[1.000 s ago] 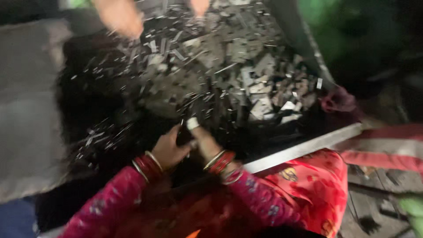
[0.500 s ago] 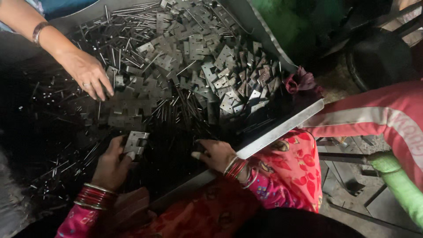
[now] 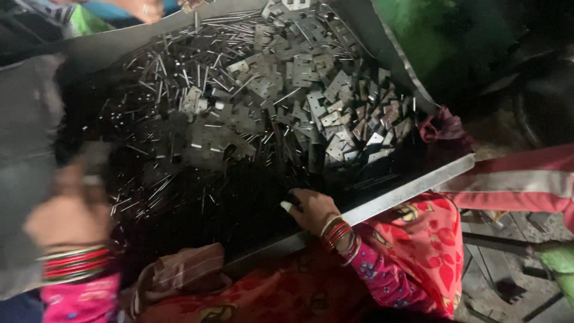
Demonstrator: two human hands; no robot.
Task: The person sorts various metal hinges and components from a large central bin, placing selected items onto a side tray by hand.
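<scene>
The person's right hand (image 3: 312,210) rests at the near edge of a big metal tray (image 3: 412,186), fingers curled down among dark loose bits; whether that grip has closed on anything I cannot tell, since the fingertips are lost in shadow. The left hand (image 3: 70,210) is raised at the near left, badly blurred, so I cannot tell its grip either. Something pale shows just above it, too smeared to name.

The tray is heaped with flat metal plates (image 3: 311,78), stamped and notched, piled thickest toward the far right, and a scatter of thin metal pins (image 3: 173,72) spreads across the far left and middle. Another person's hand (image 3: 143,7) shows at the far edge.

From where I stand, the risk looks plain: bare fingers pushing into cut plate edges and pin ends could get nicked or pricked, especially in this dim light. The heap leaning on the right wall might also slide toward the right hand if disturbed.
</scene>
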